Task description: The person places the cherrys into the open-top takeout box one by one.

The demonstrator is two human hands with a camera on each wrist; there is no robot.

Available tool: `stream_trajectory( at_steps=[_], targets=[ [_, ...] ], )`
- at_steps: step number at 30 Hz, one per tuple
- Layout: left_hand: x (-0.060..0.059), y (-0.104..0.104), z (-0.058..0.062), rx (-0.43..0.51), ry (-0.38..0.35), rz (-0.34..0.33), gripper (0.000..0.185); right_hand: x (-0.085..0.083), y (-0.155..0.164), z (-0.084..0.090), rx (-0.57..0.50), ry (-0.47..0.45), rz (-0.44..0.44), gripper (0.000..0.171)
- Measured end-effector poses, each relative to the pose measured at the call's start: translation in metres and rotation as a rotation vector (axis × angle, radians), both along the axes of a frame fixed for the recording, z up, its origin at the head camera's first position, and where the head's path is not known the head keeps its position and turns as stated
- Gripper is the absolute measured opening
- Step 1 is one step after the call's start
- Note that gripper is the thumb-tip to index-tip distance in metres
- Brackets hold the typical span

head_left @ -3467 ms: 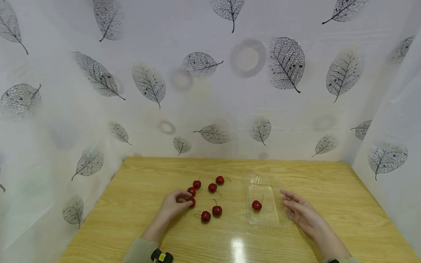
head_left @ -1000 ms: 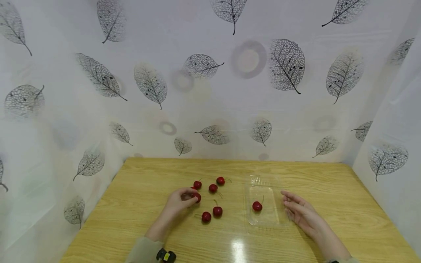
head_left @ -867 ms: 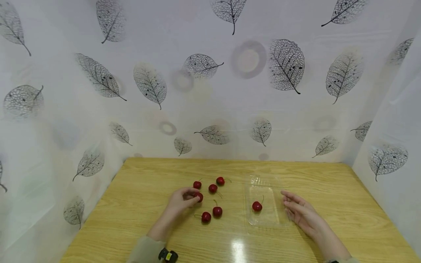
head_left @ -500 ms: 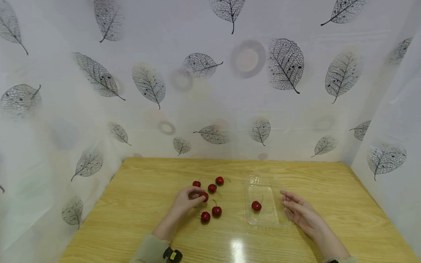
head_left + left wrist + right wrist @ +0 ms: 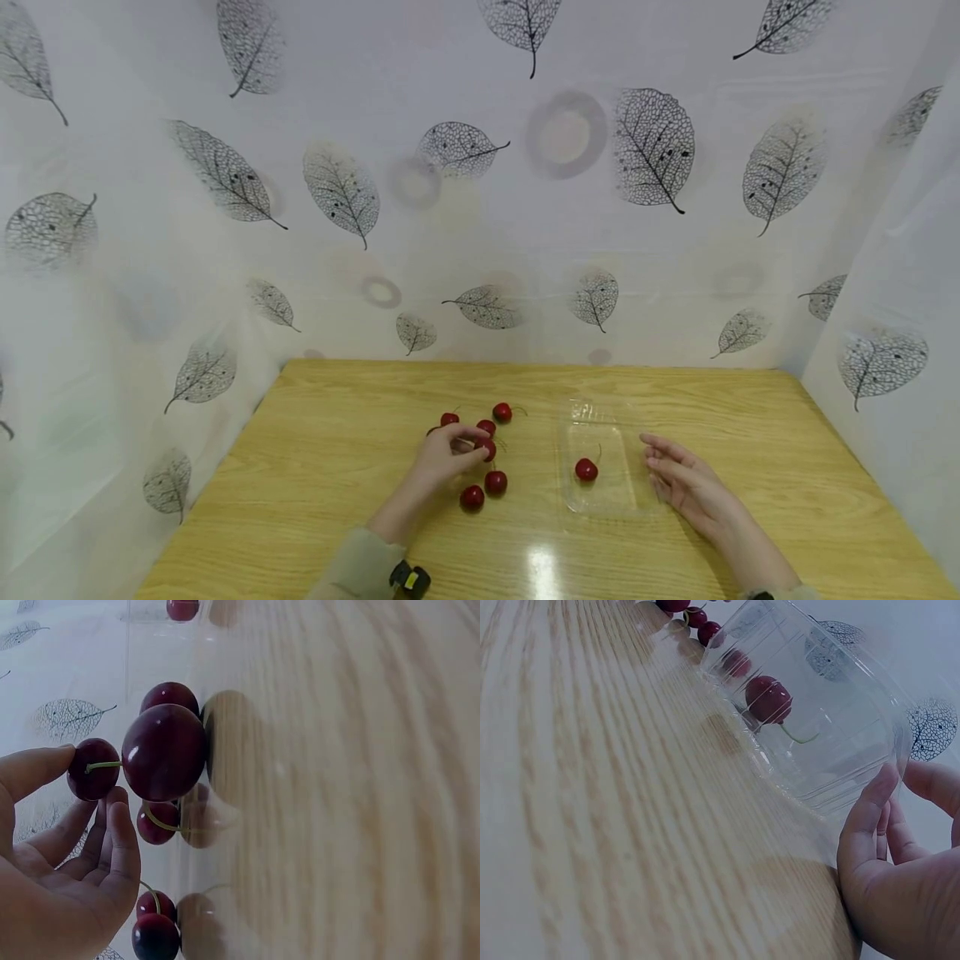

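Observation:
Between thumb and fingertips my left hand point(image 5: 438, 458) pinches a dark red cherry point(image 5: 487, 451), which hangs over the loose cherries; its green stem shows in the left wrist view. Close by on the table lie two cherries in front, a near one point(image 5: 472, 498) and another point(image 5: 496, 482). Behind the hand sit several more, one point(image 5: 432, 431) partly hidden. A clear plastic box point(image 5: 624, 442) stands to the right with a single stemmed cherry point(image 5: 768, 700) inside. My right hand point(image 5: 693, 492) holds the box's right rim between thumb and fingers, seen in the right wrist view.
The wooden table point(image 5: 300, 467) carries everything. White sheets with a leaf print point(image 5: 525, 217) hang behind it and along both sides. A bright glare spot point(image 5: 543, 571) lies near the front. My left wrist wears a black band point(image 5: 409, 578).
My left hand has lifted its cherry from the left group and moved it rightward, over the middle cherries. The right hand and the box have stayed put.

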State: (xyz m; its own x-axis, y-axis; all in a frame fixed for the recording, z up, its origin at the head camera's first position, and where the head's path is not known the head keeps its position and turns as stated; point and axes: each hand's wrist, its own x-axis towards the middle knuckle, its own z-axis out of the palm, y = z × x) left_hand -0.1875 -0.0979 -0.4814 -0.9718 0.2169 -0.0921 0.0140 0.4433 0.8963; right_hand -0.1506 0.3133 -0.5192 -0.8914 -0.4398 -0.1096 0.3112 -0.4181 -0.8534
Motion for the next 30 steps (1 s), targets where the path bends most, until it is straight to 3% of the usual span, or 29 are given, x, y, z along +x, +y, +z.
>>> stream_trajectory(
  at_steps=[15, 26, 30],
  targets=[
    [-0.006, 0.02, 0.019, -0.013, 0.029, -0.058, 0.023, -0.001, 0.0, 0.0, 0.035, -0.012, -0.023, 0.045],
    [-0.006, 0.039, 0.019, 0.076, 0.004, -0.086, 0.026, -0.001, -0.001, 0.0, 0.044, -0.005, -0.021, 0.045],
    [-0.004, 0.048, 0.02, 0.063, 0.004, -0.104, 0.025, 0.0, -0.001, -0.001, 0.041, 0.003, -0.023, 0.046]
  ],
)
